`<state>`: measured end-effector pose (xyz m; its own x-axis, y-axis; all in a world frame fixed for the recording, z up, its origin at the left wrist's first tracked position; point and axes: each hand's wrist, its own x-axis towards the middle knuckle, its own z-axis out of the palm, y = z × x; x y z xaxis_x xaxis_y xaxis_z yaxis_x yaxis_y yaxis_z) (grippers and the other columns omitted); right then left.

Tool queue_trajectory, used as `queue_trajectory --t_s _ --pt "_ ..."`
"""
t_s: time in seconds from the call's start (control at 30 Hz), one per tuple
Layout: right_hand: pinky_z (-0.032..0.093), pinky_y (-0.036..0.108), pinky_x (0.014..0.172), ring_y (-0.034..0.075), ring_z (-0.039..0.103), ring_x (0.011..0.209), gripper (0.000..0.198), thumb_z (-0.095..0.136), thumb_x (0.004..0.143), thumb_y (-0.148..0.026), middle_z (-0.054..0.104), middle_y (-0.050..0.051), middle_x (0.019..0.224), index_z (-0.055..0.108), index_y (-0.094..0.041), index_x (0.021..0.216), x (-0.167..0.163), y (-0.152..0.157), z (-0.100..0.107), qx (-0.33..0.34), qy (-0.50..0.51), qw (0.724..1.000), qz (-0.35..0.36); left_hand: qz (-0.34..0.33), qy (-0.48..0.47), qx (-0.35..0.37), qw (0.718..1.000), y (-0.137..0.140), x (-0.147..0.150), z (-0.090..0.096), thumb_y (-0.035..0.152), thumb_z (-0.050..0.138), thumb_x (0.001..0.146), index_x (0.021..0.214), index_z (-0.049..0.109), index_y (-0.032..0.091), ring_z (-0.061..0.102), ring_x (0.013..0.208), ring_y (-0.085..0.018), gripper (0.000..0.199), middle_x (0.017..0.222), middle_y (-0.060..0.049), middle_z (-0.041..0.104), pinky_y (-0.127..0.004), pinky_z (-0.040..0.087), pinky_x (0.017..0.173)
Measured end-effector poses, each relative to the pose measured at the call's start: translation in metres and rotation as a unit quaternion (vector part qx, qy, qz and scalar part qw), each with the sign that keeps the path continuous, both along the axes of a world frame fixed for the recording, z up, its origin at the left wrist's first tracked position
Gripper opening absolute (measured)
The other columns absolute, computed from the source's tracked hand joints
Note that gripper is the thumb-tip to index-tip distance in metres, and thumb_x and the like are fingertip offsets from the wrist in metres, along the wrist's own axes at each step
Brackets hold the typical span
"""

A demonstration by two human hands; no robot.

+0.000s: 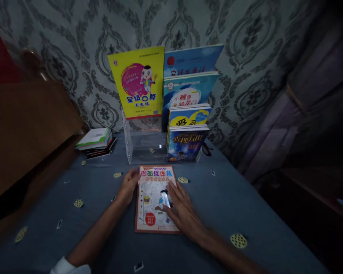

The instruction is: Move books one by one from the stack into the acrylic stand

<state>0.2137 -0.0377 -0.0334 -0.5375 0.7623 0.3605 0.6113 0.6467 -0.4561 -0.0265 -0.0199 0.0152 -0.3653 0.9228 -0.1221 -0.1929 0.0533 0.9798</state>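
A thin children's book (157,220) with a reddish-brown border and colourful Chinese lettering lies flat on the cloth in front of me. At its upper left edge my left hand (128,186) has its fingers curled closed, taking hold of the edge; the fingertips are partly hidden. Across the right side of the cover rests my right hand (184,207), open, fingers stretched out and apart. Just behind stands a clear acrylic book rack (128,142). It holds a yellow workbook (140,82) at upper left and a stepped column of books on the right, with a dark blue book (185,144) in front.
A small stack of books (95,140) lies left of the rack. Dark glasses (207,149) sit at its right foot. A blue patterned cloth (103,236) covers the surface. A brown wooden board (25,129) stands at left, and a curtain (277,114) hangs at right.
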Motion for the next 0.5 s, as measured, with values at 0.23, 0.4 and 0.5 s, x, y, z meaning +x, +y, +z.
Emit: queue_trajectory --t_s 0.23,0.4,0.5 --pt "0.035 0.054 0.120 0.029 0.024 0.152 0.065 0.040 0.102 -0.046 0.023 0.010 0.167 0.023 -0.023 0.161 -0.009 -0.004 -0.011 -0.034 0.119 0.992 -0.016 0.034 -0.179 -0.047 0.982 -0.011 0.026 0.018 0.027 0.078 0.080 0.098 0.065 0.011 0.076 0.072 -0.025 0.027 0.079 -0.010 0.077 -0.035 0.061 0.072" --pt "0.033 0.051 0.121 0.026 0.027 0.152 0.063 0.034 0.103 -0.050 0.028 0.007 0.166 0.026 -0.026 0.160 -0.021 0.003 -0.005 -0.084 0.227 0.966 -0.087 0.030 -0.192 0.012 0.981 -0.013 0.036 0.037 0.049 0.077 0.081 0.099 0.069 0.009 0.077 0.084 -0.030 0.044 0.084 -0.014 0.078 -0.038 0.061 0.079" --pt "0.031 0.052 0.122 0.026 0.024 0.153 0.066 0.034 0.102 -0.055 0.027 0.008 0.166 0.028 -0.023 0.159 -0.031 0.011 0.023 -0.090 0.273 0.953 -0.094 0.023 -0.160 0.043 0.986 -0.011 0.034 0.060 0.061 0.073 0.080 0.096 0.072 0.009 0.077 0.087 -0.031 0.054 0.084 -0.015 0.078 -0.039 0.061 0.080"
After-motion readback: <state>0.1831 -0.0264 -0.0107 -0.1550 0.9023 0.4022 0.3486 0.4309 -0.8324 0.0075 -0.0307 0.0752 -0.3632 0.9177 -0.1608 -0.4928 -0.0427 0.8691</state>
